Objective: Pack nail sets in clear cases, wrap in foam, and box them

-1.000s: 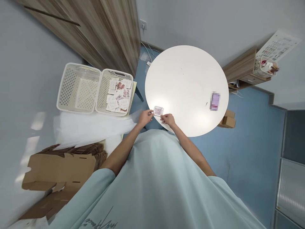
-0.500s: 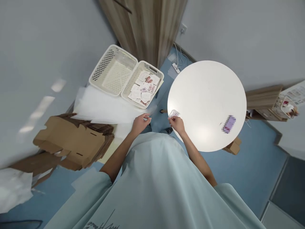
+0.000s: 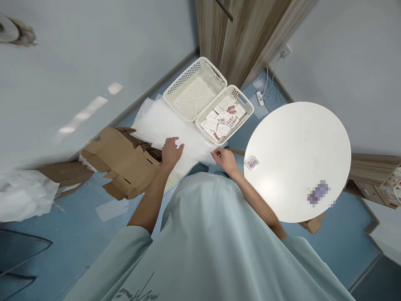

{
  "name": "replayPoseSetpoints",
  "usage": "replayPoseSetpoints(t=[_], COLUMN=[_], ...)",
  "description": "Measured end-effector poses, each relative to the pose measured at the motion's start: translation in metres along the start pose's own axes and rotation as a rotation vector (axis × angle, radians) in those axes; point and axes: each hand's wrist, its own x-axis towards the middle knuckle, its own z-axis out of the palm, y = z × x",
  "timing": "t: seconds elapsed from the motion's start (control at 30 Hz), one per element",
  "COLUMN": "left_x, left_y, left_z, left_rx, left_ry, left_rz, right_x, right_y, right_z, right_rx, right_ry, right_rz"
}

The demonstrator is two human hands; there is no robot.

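Note:
My left hand point(image 3: 171, 151) lies over a stack of thin white sheets point(image 3: 159, 123), with its fingers spread apart. At the right end of the same sheets is my right hand point(image 3: 226, 160), its thumb and fingers drawn together in a pinch. Whether a sheet's edge is caught between those fingertips is too small to tell. A small clear pack with purple pieces point(image 3: 252, 163) lies on the left edge of the round white table point(image 3: 297, 142), apart from my right hand.
Behind the sheets stand a white basket with nothing visible inside point(image 3: 175, 94) and a white basket point(image 3: 241, 125) of small printed packs. Flattened cardboard boxes point(image 3: 122, 156) lie at left. A pixelated purple item point(image 3: 318, 193) rests on the table. Cables and a power strip point(image 3: 260, 98) lie on the floor.
My right hand has left the small pack on the table and moved left to the sheets. My left hand has shifted left over the sheets and spread its fingers. The view has turned left.

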Motion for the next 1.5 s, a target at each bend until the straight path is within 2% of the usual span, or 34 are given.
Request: replayPoseSetpoints(t=[0.23,0.37,0.53,0.67,0.8,0.93,1.13,1.23,1.33,1.4,1.5], left_x=[0.031,0.033,0.027,0.014,-0.012,-0.042,-0.067,-0.072,-0.078,-0.08,-0.084], left_y=[-0.01,-0.014,-0.014,-0.008,0.004,0.021,0.055,0.084,0.12,0.145,0.179], left_z=[0.012,0.019,0.018,0.006,-0.014,-0.029,-0.03,-0.027,-0.018,-0.006,0.024], left_rx=[0.175,0.207,0.149,0.045,-0.131,-0.202,-0.211,-0.273,-0.415,-0.538,-0.668], left_ry=[-0.053,-0.057,-0.045,0.02,0.08,0.122,0.069,0.038,-0.029,-0.134,-0.387], left_rz=[-0.07,-0.03,0.033,0.062,0.158,0.267,0.46,0.509,0.495,0.442,0.315], right_x=[0.015,0.017,0.019,0.024,0.031,0.035,0.02,-0.001,-0.029,-0.05,-0.079], right_y=[-0.016,-0.018,-0.024,-0.033,-0.046,-0.062,-0.064,-0.047,-0.019,0.004,0.044], right_z=[0.015,0.019,0.018,0.015,0.008,-0.007,-0.039,-0.057,-0.073,-0.08,-0.086], right_rx=[-0.031,-0.058,-0.1,-0.069,0.066,0.182,0.205,0.287,0.408,0.499,0.609], right_ry=[-0.032,-0.043,-0.085,-0.098,0.016,0.141,0.141,0.219,0.33,0.417,0.546], right_rz=[0.004,0.015,0.027,0.0,-0.111,-0.247,-0.237,-0.257,-0.179,-0.104,0.001])
